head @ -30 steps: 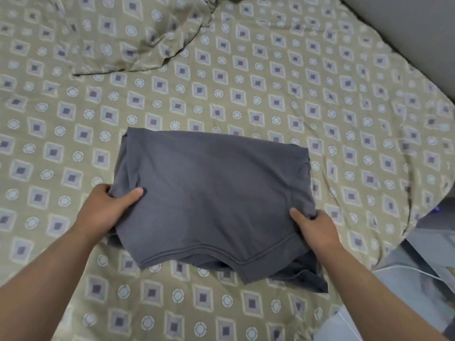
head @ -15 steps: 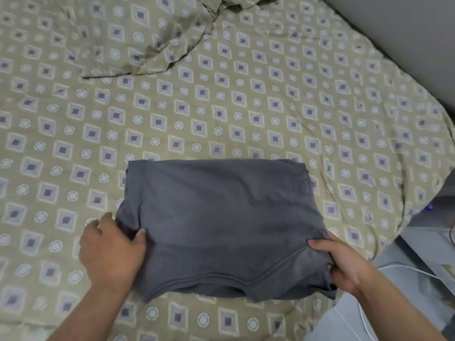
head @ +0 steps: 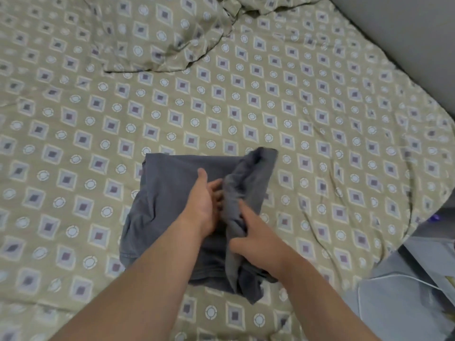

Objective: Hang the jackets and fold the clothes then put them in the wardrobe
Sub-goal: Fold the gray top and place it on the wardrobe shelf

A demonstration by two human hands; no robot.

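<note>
A dark grey folded garment lies on the bed, a little below the middle of the view. My left hand lies on the middle of the garment with its fingers straight, pressing the cloth along the fold line. My right hand grips the garment's right side, which is lifted and bunched over toward my left hand. The raised flap hides part of my left fingers.
The bed carries an olive sheet with a diamond and circle pattern. A crumpled matching blanket or pillowcase lies at the top. A grey wall runs along the upper right. At the lower right is a grey surface with a white cable.
The garment lay flat with a hand at each lower corner. Now my left hand has moved to its middle and my right hand has lifted the right side over toward the left.
</note>
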